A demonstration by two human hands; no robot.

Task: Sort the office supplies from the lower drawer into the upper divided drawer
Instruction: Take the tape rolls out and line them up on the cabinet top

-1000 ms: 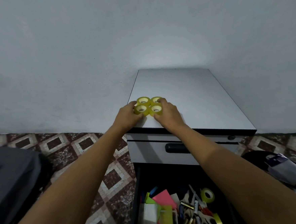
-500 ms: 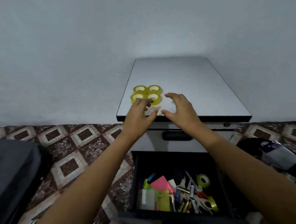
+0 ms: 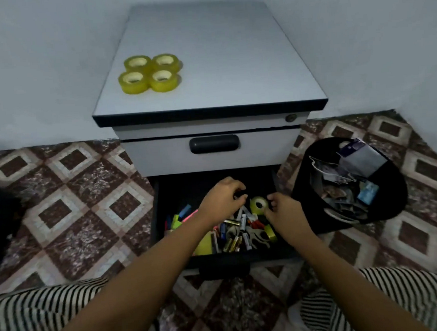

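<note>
Risk, closed drawer: the upper drawer (image 3: 165,153) is shut while both hands are down in the lower drawer (image 3: 155,221). Anything lifted has no compartment to go to until one hand frees itself for the handle (image 3: 214,144).
Risk, tape roll: the yellow tape roll (image 3: 258,204) stands on edge on loose clutter near the drawer's right wall. A light fingertip hold could let it tip or roll under the pile.
Risk, batteries: the batteries (image 3: 233,242) lie loose toward the front edge, and a wrist dragging across them would scatter them among the markers (image 3: 182,214).
Risk, stacked rolls: four tape rolls (image 3: 150,73) sit in a tight square near the front-left corner of the cabinet top (image 3: 218,62). A hard tug on the drawer below could shake them toward the left edge.
Left hand: the left hand (image 3: 222,201) reaches over the drawer's middle, palm down, with fingers curled and thumb near forefinger. I cannot tell whether it holds anything, since the spot beneath is dark.
Right hand: the right hand (image 3: 285,209) is just right of the tape roll, its curled fingertips seemingly touching the roll's side. I cannot tell whether they pinch it.
Supplies: most remain in the lower drawer, and none has been sorted yet.
Beside: a black waste bin (image 3: 396,204) stands on the floor to the cabinet's right.
</note>
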